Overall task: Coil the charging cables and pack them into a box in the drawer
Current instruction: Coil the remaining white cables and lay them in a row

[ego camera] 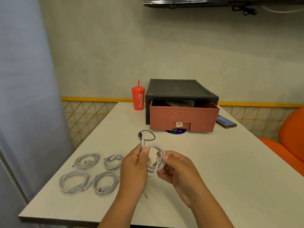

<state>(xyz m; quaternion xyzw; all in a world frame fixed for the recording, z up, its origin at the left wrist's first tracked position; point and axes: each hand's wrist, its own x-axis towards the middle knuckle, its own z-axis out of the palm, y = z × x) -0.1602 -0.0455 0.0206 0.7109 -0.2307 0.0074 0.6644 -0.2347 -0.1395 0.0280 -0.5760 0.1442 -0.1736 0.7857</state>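
Holding a white charging cable point(158, 162) wound into a loose coil, both hands are up over the near middle of the white rectangular table point(222, 162). The left hand point(134, 163) pinches the strand just under one plug between thumb and curled fingers, the plug poking upward. The right hand point(179, 168) has thumb and curled fingers round the opposite side of the loops. One free end dangles below the left hand toward the tabletop.

At the far end stands one black plastic drawer cabinet point(179, 89), its single brick-pink woven-pattern drawer point(182, 118) pulled partly out. A dark grey box point(179, 103) shows through the gap, though little of it can be made out. A round blue sticker point(176, 131) peeks from under the drawer front. One thin black cord point(146, 135) lies in a small loop on the straight line from hands to drawer. One red Coca-Cola tumbler with a straw point(138, 99) stands just beside the cabinet's left side, and one dark smartphone point(226, 123) lies flat near its right. An orange padded seat point(291, 137) sits off the table's right edge.

Left of the hands lie four white cable rings point(74, 181), already coiled, set two by two and apart from one another. That makes five white cables and one black
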